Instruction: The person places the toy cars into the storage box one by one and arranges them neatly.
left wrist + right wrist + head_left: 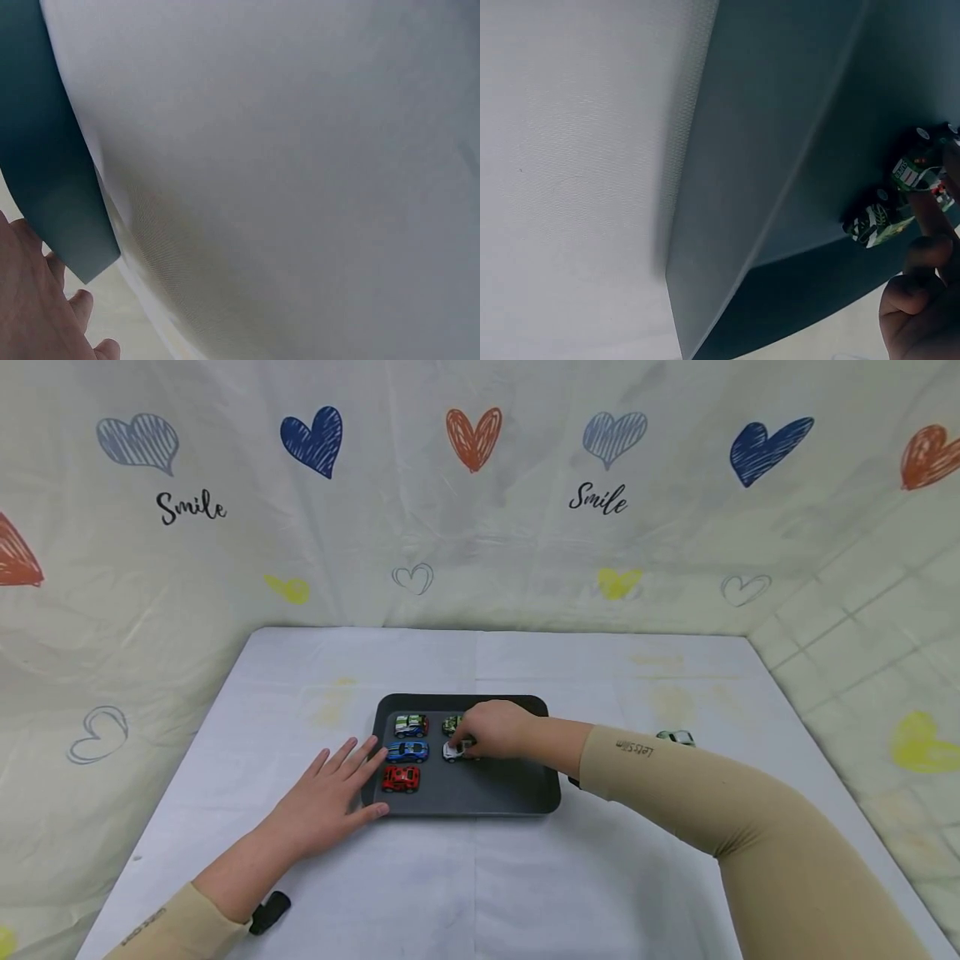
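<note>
A dark grey tray [495,795] lies on the white-covered table. My right hand [498,729] reaches into it and pinches a white toy car [453,752], partly hidden by the fingers. Right behind that one sits a green toy car [450,725]; in the right wrist view the green car [876,226] stands beside the held one. A left column holds a green-and-white toy car [411,725], a blue toy car [407,752] and a red toy car [401,779]. With fingers spread, my left hand [318,806] rests at the tray's left rim.
Another pale toy car [676,737] is on the table to the right, partly behind my right sleeve. A small dark object [573,782] shows beneath that forearm. At the table's back hangs a cloth [517,552] printed with hearts.
</note>
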Available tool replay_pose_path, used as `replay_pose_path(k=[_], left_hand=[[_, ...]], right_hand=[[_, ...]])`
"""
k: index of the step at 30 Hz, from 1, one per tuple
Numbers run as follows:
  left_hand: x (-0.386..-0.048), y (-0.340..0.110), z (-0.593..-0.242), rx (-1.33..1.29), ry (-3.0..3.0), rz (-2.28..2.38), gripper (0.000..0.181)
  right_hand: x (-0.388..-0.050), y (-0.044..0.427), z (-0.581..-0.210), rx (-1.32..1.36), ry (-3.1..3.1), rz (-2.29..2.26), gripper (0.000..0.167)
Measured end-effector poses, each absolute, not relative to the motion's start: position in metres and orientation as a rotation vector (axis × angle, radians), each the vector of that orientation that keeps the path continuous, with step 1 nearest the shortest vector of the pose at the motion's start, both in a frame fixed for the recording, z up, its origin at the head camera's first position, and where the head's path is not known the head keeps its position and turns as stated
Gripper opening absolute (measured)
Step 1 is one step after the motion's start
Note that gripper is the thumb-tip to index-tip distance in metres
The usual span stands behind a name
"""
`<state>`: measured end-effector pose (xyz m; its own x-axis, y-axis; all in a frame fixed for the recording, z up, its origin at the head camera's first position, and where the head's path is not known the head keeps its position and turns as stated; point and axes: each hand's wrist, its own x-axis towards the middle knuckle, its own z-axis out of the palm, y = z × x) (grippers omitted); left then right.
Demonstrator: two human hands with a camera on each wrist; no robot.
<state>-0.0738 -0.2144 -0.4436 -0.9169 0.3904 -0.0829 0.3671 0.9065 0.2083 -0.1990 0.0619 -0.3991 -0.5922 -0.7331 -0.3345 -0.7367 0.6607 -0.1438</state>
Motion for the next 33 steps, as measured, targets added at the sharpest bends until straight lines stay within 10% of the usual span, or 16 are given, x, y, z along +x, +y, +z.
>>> replay_pose_path(k=[33], left_hand=[[-0.073,-0.212,-0.443,0.564,2.935,0.26,0.084]], right_hand=[[-0.194,0.122,-0.366,-1.201,2.618,-0.282,0.032]])
